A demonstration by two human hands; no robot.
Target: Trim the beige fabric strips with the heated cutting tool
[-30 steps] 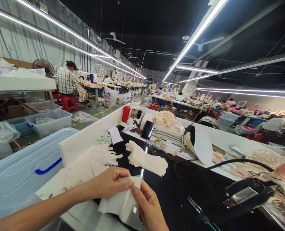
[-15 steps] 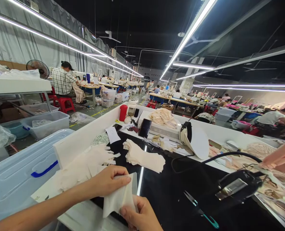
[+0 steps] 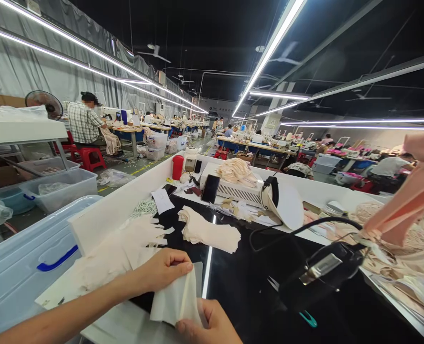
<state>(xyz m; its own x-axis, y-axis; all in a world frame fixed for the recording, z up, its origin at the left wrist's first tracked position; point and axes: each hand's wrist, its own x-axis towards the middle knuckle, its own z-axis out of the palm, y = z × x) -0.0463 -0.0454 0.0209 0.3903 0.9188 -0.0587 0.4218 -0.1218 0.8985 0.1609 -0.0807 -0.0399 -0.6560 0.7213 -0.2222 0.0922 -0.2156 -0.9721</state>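
My left hand (image 3: 167,271) pinches the upper edge of a cream fabric piece (image 3: 174,301) between thumb and fingers. Lower down, my right hand (image 3: 212,324) grips the same piece near its bottom right edge. A fold or seam runs lengthwise down the fabric, and a thin translucent layer shows behind it. Just beyond my hands lies a stack of cream cut pieces (image 3: 208,230) on the black tabletop (image 3: 247,272). More cream pieces (image 3: 114,248) are spread to the left, partly under my left forearm.
A black corded device (image 3: 322,272) hangs at right from pink fabric strips (image 3: 394,205), hiding the middle of teal-handled scissors (image 3: 308,318). Behind stand a phone (image 3: 210,188), a white vented box (image 3: 233,192) and a white visor (image 3: 287,203). A lidded blue bin (image 3: 25,267) is at left.
The whole view has shifted slightly, moving most things leftward. The hanging device now covers the middle of the scissors. Both hands keep hold of the fabric piece, which appears straighter.
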